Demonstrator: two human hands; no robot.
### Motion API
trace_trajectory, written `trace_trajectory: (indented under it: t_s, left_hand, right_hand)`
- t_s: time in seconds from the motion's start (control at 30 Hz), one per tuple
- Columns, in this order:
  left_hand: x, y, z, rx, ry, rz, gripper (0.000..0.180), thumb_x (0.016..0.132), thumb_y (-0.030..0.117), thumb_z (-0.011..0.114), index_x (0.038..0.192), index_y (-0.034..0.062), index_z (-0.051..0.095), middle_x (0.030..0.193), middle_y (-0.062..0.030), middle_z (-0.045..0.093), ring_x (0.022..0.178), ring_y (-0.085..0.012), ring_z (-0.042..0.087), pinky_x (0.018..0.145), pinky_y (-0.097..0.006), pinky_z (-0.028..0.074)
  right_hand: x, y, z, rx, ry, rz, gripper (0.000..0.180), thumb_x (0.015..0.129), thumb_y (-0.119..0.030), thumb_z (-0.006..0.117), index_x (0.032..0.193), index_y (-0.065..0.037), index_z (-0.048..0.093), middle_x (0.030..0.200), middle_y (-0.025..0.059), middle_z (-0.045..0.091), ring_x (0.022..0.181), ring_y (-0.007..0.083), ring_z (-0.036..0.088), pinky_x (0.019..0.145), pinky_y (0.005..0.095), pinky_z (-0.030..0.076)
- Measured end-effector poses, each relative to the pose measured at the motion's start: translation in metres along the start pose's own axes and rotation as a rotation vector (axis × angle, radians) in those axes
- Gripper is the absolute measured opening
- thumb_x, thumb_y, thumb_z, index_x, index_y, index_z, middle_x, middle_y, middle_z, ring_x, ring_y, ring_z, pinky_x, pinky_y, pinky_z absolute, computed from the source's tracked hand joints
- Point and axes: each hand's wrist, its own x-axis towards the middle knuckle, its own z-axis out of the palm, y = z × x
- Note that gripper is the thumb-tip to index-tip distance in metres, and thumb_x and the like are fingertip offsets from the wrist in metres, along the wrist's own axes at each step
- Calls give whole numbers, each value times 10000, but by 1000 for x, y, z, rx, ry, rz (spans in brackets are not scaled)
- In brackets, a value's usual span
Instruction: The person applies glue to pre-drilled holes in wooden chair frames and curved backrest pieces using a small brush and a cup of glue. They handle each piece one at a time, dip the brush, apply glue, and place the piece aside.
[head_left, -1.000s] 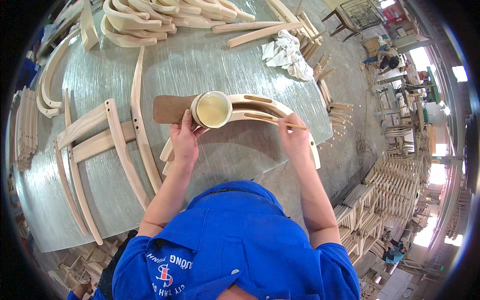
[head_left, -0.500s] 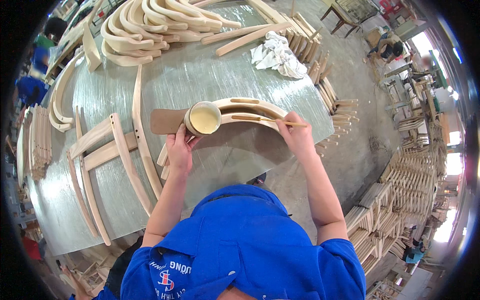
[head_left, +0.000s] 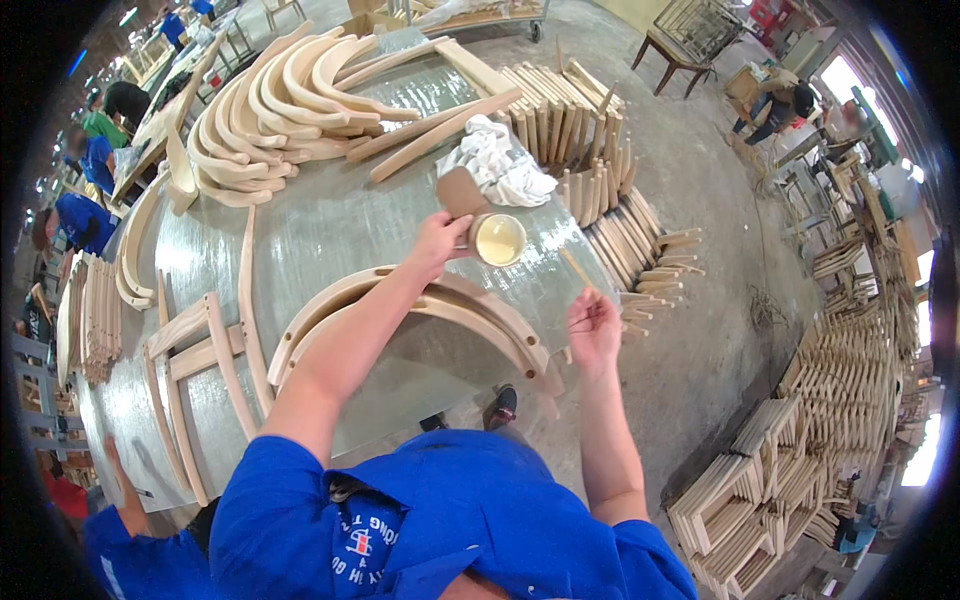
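Left hand: the left hand (head_left: 437,240) is out over the table, fingers wrapped round the side of a small round cup (head_left: 499,240) and holding it up.
Cup: it's full of a pale cream liquid, open top facing up, sitting just over the table's right edge with a brown cardboard piece (head_left: 460,190) right behind it.
Right hand: the right hand (head_left: 594,325) is off the table edge, fingers pinched on a thin wooden stick (head_left: 578,270) that points up towards the cup but stops short of it.
Curved part: a bent wooden arch piece (head_left: 420,300) lies flat on the table under the left forearm, between the person and the cup.
Table: grey glossy table (head_left: 330,230), crowded along its far side.
In the way: a crumpled white rag (head_left: 500,165) sits just beyond the cup; a heap of curved wooden blanks (head_left: 280,110) fills the far left.
Left side: a wooden frame section (head_left: 200,350) lies near the left edge.
Right side: short wooden slats (head_left: 640,240) are fanned out below the table edge, near the stick.
Floor: stacks of wooden frames (head_left: 760,480) crowd the floor at the right.
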Motion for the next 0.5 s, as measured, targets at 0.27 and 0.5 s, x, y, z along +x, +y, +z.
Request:
trace_trajectory:
  t_s: [0.27, 0.5]
  left_hand:
    - [113, -43, 44, 521, 69, -187, 229, 866, 226, 570, 845, 0, 604, 787, -121, 635, 729, -227, 654, 637, -380, 542]
    - [46, 10, -19, 1169, 194, 348, 289, 852, 308, 572, 882, 28, 636, 774, -110, 650, 672, -222, 631, 644, -335, 496]
  right_hand:
    - [54, 3, -29, -12, 147, 186, 180, 902, -206, 482, 968, -71, 580, 965, 40, 653, 859, 167, 615, 720, 302, 500]
    - [90, 30, -36, 20, 147, 303, 241, 927, -233, 431, 1013, -55, 568, 1031, 54, 630, 966, 187, 591, 723, 315, 502]
